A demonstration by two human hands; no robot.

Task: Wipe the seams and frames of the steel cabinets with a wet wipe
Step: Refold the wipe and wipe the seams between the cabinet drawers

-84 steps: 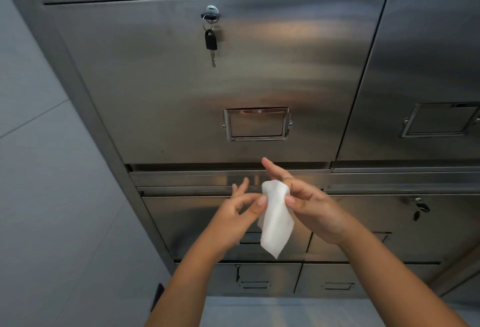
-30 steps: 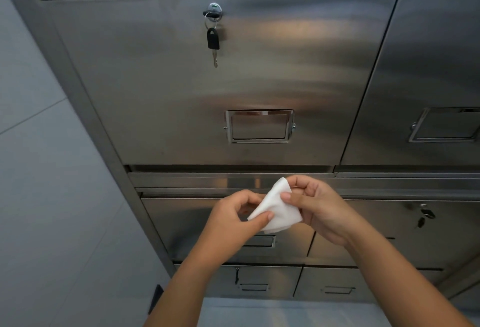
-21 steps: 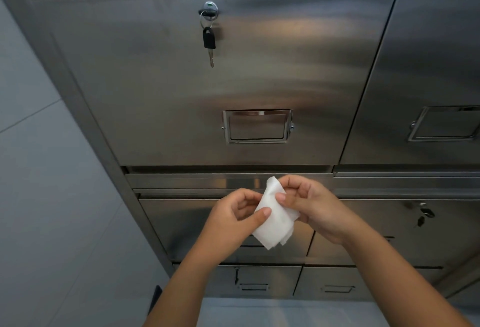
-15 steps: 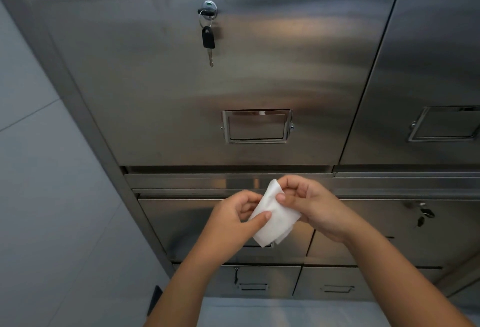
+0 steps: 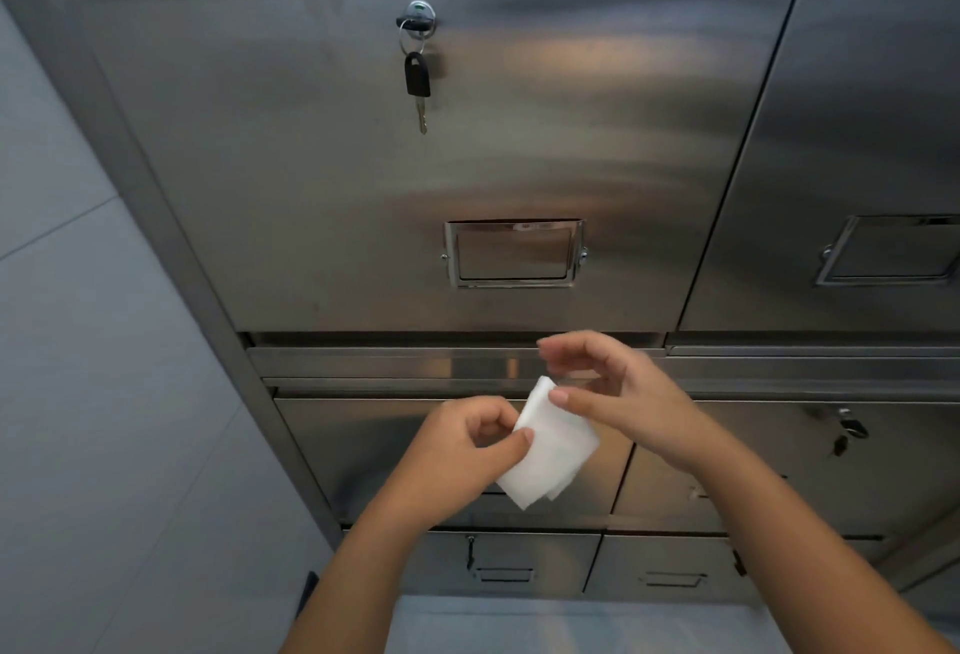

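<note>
Brushed steel fills nearly the whole view: the steel cabinets (image 5: pixel 597 144) form a grid of drawer fronts parted by dark seams. The large upper front carries a lock (image 5: pixel 418 15) near its top edge, and a black-headed key (image 5: pixel 417 76) hangs from it on a ring. Lower on the same front sits a chrome label holder (image 5: pixel 514 253). A second label holder (image 5: pixel 889 250) shows on the neighbouring front to the right, across a vertical seam (image 5: pixel 740 144). Under both fronts run a horizontal seam (image 5: pixel 395 340) and a band of frame (image 5: pixel 363 365).

In front of that frame the folded white wet wipe (image 5: pixel 553 450) hangs between the two hands (it is held in the air, clear of every steel surface). The left hand (image 5: pixel 452 461) pinches the wipe's left edge between the thumb and curled fingers. The right hand (image 5: pixel 623 393) is loosened, its fingers spread and gently bent. Its forefinger is lifted above the wipe and blurred, while the thumb tip lies at the wipe's upper edge; whether it truly touches I cannot tell.

Smaller drawers lie below, and one on the right has a second lock (image 5: pixel 849 427). A grey tiled wall (image 5: pixel 78 367) borders the cabinets on the left.
</note>
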